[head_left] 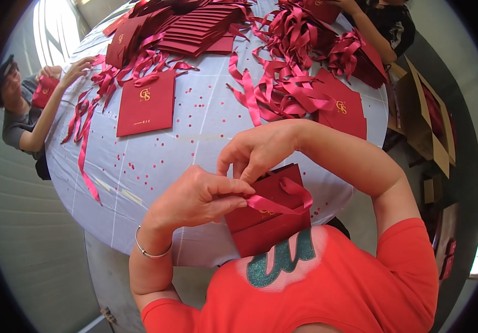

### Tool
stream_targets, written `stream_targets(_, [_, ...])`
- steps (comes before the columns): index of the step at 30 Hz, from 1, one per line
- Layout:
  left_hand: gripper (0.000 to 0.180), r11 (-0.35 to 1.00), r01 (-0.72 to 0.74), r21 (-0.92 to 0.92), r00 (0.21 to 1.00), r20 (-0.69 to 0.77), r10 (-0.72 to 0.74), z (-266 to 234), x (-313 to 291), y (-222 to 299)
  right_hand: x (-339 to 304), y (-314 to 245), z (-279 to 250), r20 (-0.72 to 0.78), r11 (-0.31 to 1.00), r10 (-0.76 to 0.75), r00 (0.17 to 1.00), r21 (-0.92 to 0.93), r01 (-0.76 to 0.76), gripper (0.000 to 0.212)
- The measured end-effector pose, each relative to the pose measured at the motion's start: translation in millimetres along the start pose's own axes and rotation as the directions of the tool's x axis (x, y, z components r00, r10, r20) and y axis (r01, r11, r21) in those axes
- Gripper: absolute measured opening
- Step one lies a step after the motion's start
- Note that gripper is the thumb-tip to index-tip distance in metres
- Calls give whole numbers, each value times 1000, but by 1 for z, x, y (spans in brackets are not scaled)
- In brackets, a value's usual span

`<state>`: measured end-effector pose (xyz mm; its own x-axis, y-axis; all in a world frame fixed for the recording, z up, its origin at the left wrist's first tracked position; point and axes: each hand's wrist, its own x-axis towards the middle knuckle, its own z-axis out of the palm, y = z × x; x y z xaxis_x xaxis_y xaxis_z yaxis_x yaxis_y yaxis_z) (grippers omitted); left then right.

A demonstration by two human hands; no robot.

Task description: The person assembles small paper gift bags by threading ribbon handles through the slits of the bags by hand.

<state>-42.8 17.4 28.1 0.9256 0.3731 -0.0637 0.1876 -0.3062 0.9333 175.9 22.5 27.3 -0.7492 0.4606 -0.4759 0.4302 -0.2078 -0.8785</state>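
Note:
A dark red paper gift bag (264, 236) with gold print leans against my body at the table's near edge. My left hand (191, 197), a bangle on its wrist, pinches a pink ribbon (276, 207) between thumb and fingertips in front of the bag. The ribbon loops across the bag's face and back toward its top right. Just above, my right hand (261, 147) is closed, thumb and curled fingers pointing down at the bag's top edge beside the left fingertips. What lies between the right fingers is hidden.
A round table with a white cloth (194, 150) holds small red dots, a flat red bag (147, 105), stacked bags (200, 33) and tangled pink ribbons (289, 91). One person (25, 116) handles a bag at left, another (380, 33) at far right. An open cardboard box (411, 119) stands right.

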Motion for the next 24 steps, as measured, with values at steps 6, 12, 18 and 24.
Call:
stream_targets(6, [15, 999, -29, 29, 1000, -4, 29, 1, -1, 4, 9, 6, 2, 55, 999, -15, 998, 38, 13, 40])
stream_targets(12, [9, 997, 29, 78, 1000, -9, -28, 0, 1, -2, 4, 5, 13, -214, 984, 127, 969, 149, -96, 38])
stream_targets(18, [7, 996, 81, -37, 997, 8, -80, 0, 2, 9, 9, 32, -4, -541, 991, 1, 841, 110, 70, 30])
stream_targets(24, [8, 990, 130, -51, 992, 6, -130, 0, 2, 7, -10, 30, 7, -768, 903, -371, 523, -429, 10, 25])
